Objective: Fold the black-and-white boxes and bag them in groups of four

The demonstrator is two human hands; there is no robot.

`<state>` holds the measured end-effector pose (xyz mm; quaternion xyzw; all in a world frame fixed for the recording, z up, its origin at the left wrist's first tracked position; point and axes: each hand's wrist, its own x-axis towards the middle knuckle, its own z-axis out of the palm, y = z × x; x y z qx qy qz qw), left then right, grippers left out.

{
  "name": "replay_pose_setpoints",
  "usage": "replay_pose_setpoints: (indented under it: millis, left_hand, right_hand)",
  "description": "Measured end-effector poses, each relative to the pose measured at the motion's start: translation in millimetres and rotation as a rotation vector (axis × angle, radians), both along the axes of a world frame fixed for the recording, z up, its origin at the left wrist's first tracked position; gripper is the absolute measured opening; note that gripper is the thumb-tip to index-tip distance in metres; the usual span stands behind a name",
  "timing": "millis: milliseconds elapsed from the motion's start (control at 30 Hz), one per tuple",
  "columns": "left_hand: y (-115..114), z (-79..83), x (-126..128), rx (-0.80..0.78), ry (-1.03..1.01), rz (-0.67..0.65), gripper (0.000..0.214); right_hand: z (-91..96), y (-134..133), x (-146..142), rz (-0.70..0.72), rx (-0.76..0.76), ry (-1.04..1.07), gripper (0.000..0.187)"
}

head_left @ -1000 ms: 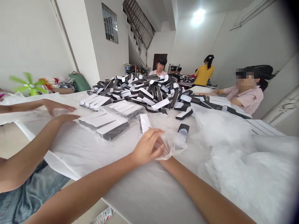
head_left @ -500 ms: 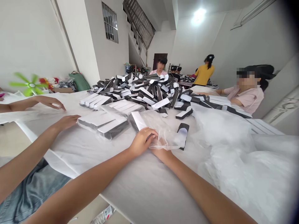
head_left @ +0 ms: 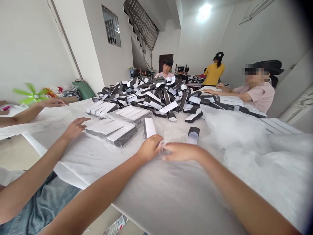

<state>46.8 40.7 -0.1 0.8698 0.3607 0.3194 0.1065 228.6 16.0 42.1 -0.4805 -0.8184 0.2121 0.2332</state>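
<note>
My left hand [head_left: 150,148] is closed on a clear plastic bag, close to the near end of a long black-and-white box [head_left: 150,126] that points away from me. My right hand [head_left: 181,152] meets it from the right, its fingers pinched on the gathered plastic between both hands. Part of the bag is hidden by my fingers. Just beyond my right wrist, a single black-and-white box [head_left: 193,134] lies on the table. Left of my hands sits a clear-wrapped pack of boxes [head_left: 112,130], with another wrapped pack [head_left: 132,112] behind it.
A large heap of black-and-white boxes [head_left: 146,94] covers the table's far side. Loose plastic bags [head_left: 264,163] pile up at right. Beside me on the left are a co-worker's hands [head_left: 75,127]; another co-worker [head_left: 261,91] sits at right. A green fan [head_left: 35,96] stands at far left.
My right hand has come out from under the bag, its wrist now raised and bent toward the left hand. The plastic is bunched between them. The box has turned to point more straight ahead.
</note>
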Motion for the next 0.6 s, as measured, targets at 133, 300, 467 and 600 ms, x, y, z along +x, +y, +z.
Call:
replay_pose_setpoints:
  millis: [133, 300, 467, 600]
  left_hand:
    - [6, -4.4, -1, 0.047, 0.086, -0.046, 0.02]
    - [-2, -7.4, 10, -0.018, -0.265, -0.189, 0.049]
    - [-7, -9.8, 15, -0.241, -0.455, -0.312, 0.043]
    - [0, -10.8, 9, -0.134, -0.289, -0.318, 0.036]
  right_hand:
    - [51.8, 14, 46, 0.074, -0.195, 0.105, 0.037]
    - [35.5, 87, 50, -0.453, 0.198, 0.124, 0.038]
    - [-2.7, 161, 19, -0.538, 0.229, -0.101, 0.036]
    - [-11.0, 201, -2, -0.59, 0.26, -0.291, 0.045]
